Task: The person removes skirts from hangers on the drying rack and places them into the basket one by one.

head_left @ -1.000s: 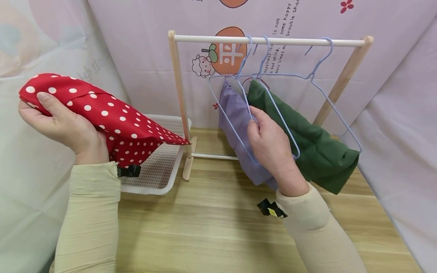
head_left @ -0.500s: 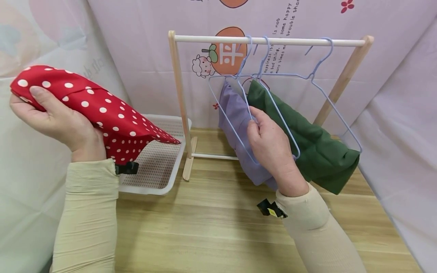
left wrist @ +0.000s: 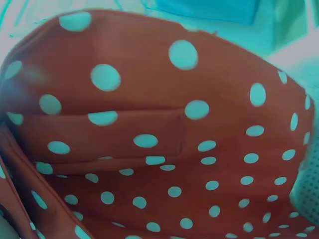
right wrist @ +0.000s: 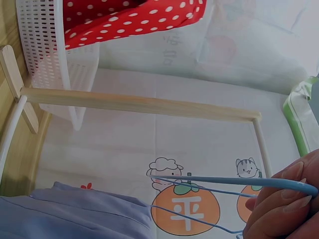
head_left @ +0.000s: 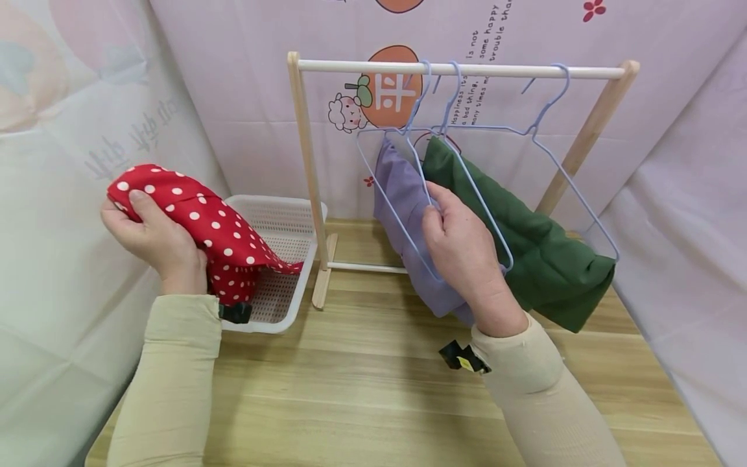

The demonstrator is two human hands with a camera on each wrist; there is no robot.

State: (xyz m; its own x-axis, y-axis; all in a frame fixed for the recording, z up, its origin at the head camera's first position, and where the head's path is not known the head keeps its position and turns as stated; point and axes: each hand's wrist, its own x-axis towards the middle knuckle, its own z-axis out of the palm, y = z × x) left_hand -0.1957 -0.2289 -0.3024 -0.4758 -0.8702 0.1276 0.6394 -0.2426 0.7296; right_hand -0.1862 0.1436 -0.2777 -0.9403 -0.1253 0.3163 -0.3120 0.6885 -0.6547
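Note:
In the head view my left hand (head_left: pixel 157 240) grips a red cloth with white dots (head_left: pixel 218 227), thumb on top; its narrow end hangs over the basket. The same red cloth (left wrist: pixel 144 89) fills the left wrist view. My right hand (head_left: pixel 467 250) pinches the side of a blue hanger (head_left: pixel 385 194) hooked on the rack's bar. Behind that hanger is a purple cloth (head_left: pixel 403 201), and a green cloth (head_left: pixel 525 240) hangs to the right. In the right wrist view, my right fingers (right wrist: pixel 284 214) curl round the blue hanger wire (right wrist: pixel 239 180).
A white perforated basket (head_left: pixel 297 305) stands left of the wooden rack (head_left: pixel 306 155) on the wooden table (head_left: pixel 350 389). Two more blue hangers hang on the white bar (head_left: pixel 362 67). Printed fabric (head_left: pixel 245 58) stands behind and at both sides.
My left hand went slightly left and up, then came right and down with the red cloth, closer to the basket. My right hand has stayed at the hanger.

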